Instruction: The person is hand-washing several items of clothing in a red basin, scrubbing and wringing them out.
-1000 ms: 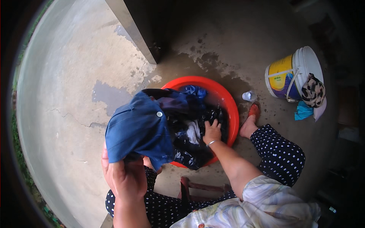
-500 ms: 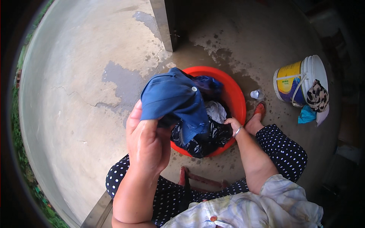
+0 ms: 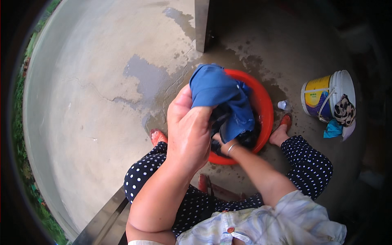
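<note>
The damp-blotched floor (image 3: 102, 139) bears a red basin (image 3: 267, 110); my left fingers (image 3: 183, 99) clamp blue cloth (image 3: 214, 87); whether my right fingers (image 3: 219, 140) grip, I can't tell.

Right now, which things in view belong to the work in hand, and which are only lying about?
In the work:
blue cloth garment, in the left hand
round red plastic basin
dark fabric inside it

Apparently just lying about:
white plastic bucket, partly yellow
spotted black-and-beige cloth
turquoise cloth
small whitish object
</note>
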`<move>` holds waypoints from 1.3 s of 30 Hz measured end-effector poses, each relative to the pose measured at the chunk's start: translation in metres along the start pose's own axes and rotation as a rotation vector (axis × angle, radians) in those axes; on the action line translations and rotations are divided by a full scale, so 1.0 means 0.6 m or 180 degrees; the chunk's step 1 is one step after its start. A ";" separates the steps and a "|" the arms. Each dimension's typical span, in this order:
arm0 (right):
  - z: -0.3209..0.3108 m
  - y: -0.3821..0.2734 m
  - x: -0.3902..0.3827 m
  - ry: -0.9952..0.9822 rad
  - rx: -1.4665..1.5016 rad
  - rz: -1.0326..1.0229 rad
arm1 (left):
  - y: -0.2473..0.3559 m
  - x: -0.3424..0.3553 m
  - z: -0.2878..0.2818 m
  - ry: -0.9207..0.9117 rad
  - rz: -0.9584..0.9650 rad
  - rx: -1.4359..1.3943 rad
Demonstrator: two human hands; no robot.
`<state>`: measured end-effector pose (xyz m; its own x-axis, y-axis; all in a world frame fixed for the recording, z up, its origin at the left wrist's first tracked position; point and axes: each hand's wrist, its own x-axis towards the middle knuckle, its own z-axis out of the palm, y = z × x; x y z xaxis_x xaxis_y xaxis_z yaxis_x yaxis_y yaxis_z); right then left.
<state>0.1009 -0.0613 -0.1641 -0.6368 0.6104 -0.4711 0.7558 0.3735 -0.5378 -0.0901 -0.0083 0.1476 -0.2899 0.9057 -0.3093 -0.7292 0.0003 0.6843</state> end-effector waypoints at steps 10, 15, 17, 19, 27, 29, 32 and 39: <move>-0.168 0.059 -0.043 0.1791 0.0289 0.0392 | 0.023 -0.009 -0.013 -0.0164 -0.0043 0.0385; -0.145 0.011 -0.062 0.2221 0.0000 0.0835 | 0.021 -0.015 -0.015 -0.0295 0.0012 0.0378; -0.132 -0.001 -0.052 0.2398 -0.0523 0.0409 | 0.016 -0.017 -0.021 -0.0301 0.0050 0.0373; -0.146 -0.028 -0.043 0.2168 -0.0552 0.0070 | 0.015 -0.018 -0.030 -0.0314 0.0108 0.0471; -0.047 -0.039 -0.065 -0.0020 -0.0839 -0.0790 | 0.018 -0.019 -0.028 -0.0252 0.0000 0.0250; -0.014 -0.030 -0.047 -0.0294 -0.0796 -0.0672 | 0.015 -0.021 -0.020 -0.0288 -0.0020 0.0539; -0.041 -0.062 -0.021 -0.1392 -0.0774 0.0082 | 0.013 -0.030 -0.015 -0.0097 -0.0060 0.0090; -0.079 -0.052 0.031 -0.1330 -0.0702 -0.0141 | -0.008 -0.075 0.009 0.0423 -0.0302 0.1184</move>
<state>0.0731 -0.0287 -0.1231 -0.6417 0.2740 -0.7163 0.7120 0.5599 -0.4237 -0.0699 -0.0470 0.1619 -0.3275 0.8316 -0.4486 -0.4897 0.2567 0.8333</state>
